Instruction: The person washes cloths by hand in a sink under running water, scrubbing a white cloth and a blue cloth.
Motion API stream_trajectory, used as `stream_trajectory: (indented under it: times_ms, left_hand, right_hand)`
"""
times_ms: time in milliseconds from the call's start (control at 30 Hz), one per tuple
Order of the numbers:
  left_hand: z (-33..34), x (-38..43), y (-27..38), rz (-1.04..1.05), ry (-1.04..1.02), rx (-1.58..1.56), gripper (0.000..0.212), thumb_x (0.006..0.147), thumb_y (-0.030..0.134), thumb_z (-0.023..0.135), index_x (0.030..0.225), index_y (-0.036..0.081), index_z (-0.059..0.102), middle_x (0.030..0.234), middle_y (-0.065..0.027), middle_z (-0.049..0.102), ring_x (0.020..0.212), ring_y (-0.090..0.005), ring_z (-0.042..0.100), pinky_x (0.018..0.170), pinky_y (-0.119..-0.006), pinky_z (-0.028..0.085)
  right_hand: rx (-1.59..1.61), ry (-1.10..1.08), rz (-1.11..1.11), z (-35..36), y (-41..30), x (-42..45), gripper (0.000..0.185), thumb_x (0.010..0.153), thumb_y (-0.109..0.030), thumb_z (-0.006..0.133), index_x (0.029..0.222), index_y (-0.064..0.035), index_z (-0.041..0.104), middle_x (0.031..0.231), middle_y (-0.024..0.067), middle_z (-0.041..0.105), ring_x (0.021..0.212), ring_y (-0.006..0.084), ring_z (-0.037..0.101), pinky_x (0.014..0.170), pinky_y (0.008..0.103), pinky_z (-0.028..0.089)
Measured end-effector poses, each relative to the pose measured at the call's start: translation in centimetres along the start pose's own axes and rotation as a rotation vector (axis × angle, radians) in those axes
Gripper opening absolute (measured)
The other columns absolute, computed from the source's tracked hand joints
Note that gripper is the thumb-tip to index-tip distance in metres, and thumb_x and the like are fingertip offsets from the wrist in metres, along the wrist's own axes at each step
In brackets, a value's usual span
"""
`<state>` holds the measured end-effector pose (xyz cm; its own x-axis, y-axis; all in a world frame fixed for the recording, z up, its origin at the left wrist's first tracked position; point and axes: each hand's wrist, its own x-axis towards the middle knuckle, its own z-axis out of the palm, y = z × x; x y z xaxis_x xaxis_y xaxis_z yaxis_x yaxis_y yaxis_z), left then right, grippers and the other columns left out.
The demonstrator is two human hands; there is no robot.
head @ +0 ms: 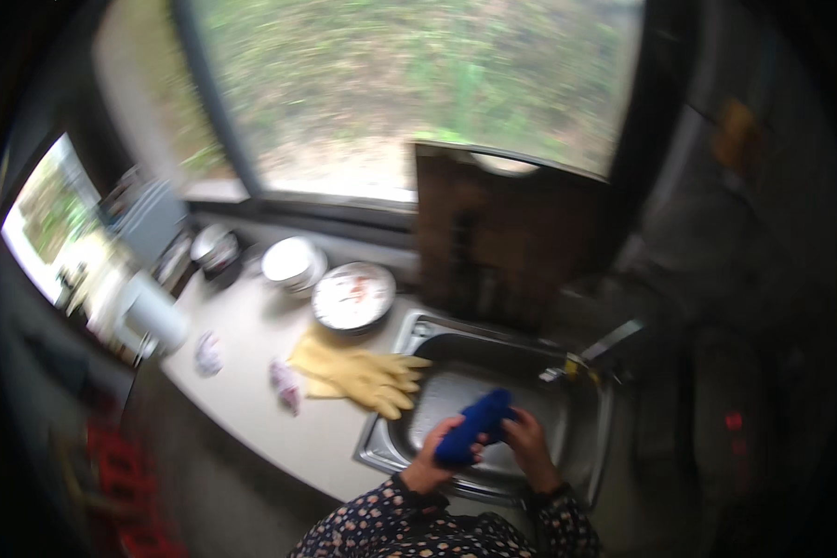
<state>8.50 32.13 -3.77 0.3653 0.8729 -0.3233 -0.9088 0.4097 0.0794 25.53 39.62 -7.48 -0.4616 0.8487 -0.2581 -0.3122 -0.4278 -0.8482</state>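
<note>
A folded blue cloth is held over the near part of a stainless steel sink. My left hand grips its lower left end, with fingertips showing at the cloth's right side. At the upper right end, my right hand has its fingers closed on the cloth's edge. Left of the sink lies a pair of yellow rubber gloves, the fingers reaching over the sink's rim. The faucet rises at the sink's right side, with something yellow near its base.
A stack of plates and some white bowls stand behind the gloves. A large board leans by the window behind the sink. On the left are a white pitcher, two small crumpled items and red crates below the counter.
</note>
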Motion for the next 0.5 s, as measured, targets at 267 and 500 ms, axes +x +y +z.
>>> stream_trajectory:
  times_ms: [267, 500]
  left_hand:
    - [0.1, 0.6, -0.5, -0.041, 0.127, 0.067, 0.045, 0.086, 0.038, 0.041, 0.115, 0.004, 0.042, 0.09, -0.0121, 0.052, 0.066, -0.0187, 0.051, 0.06, -0.033, 0.045]
    - [0.5, 1.1, -0.4, -0.188, 0.089, -0.082, 0.045, 0.086, 0.039, 0.037, 0.113, 0.004, 0.044, 0.087, -0.0105, 0.051, 0.066, -0.018, 0.05, 0.059, -0.032, 0.044]
  right_hand:
    - [-0.033, 0.001, -0.006, 0.1, -0.7, 0.0, 0.037, 0.082, -0.013, 0.06, 0.114, -0.001, 0.046, 0.095, 0.0087, 0.057, 0.088, 0.0146, 0.058, 0.075, 0.0254, 0.049]
    - [-0.354, -0.005, -0.41, 1.8, -1.7, -2.7, 0.048, 0.078, 0.004, 0.054, 0.123, -0.004, 0.042, 0.108, 0.0092, 0.052, 0.1, 0.0142, 0.052, 0.085, 0.0264, 0.045]
